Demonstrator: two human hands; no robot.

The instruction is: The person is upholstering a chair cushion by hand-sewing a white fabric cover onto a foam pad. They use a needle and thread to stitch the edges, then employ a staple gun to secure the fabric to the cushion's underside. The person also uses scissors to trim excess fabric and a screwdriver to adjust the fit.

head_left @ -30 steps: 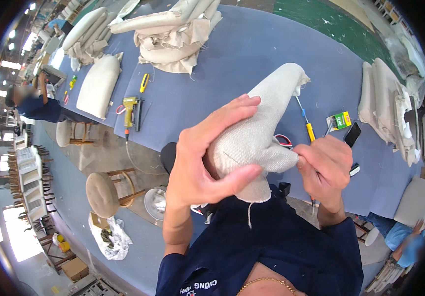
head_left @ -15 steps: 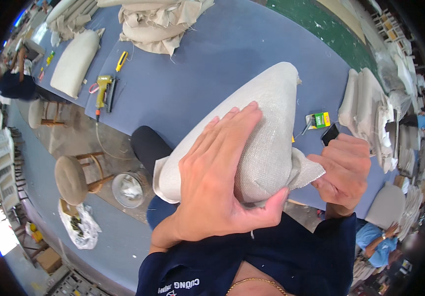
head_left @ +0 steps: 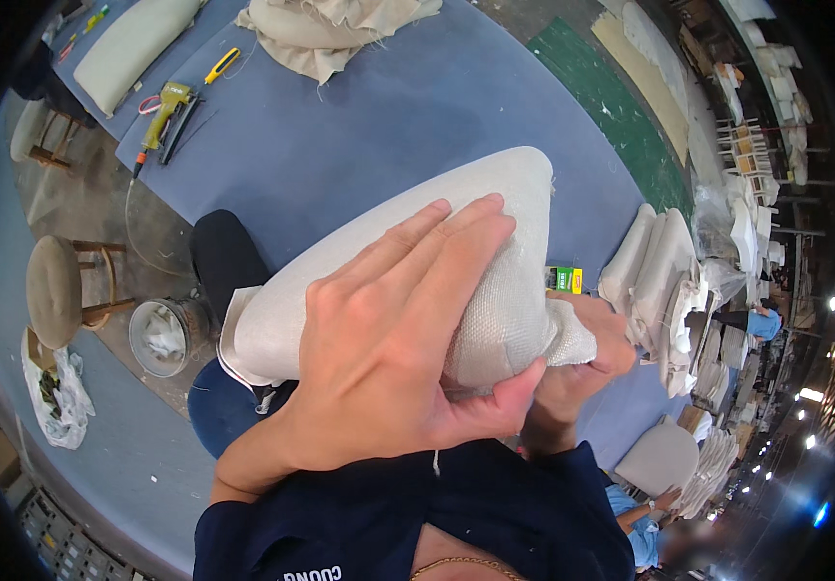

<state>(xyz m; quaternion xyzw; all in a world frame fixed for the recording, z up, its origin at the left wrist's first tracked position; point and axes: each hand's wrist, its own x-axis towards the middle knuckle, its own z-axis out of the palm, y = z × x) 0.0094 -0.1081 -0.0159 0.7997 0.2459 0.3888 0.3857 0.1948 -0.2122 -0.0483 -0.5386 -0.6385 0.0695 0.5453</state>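
A padded cushion (head_left: 519, 198) wrapped in pale woven fabric leans up in front of me, its pointed end toward the far side. Across its near face lies my left hand (head_left: 374, 324), fingers stretched together and thumb bent round the lower edge, clamping it. Beside that thumb a loose flap of the fabric (head_left: 570, 337) sticks out at the cushion's right corner. My right hand (head_left: 597, 353) is closed on this flap; part of its fingers is hidden behind the fabric.
On the blue table (head_left: 417, 116) lie a staple gun (head_left: 164, 118) with a hose, a yellow cutter (head_left: 222, 66), a green-yellow box (head_left: 565, 280) and stacked cushions (head_left: 645, 261). Left stand a stool (head_left: 54, 290) and a bucket (head_left: 161, 337). A person in blue (head_left: 642, 528) is at lower right.
My right hand has come in from the right to the fabric flap and closed on it. My left hand keeps its hold on the cushion. The whole view has shifted.
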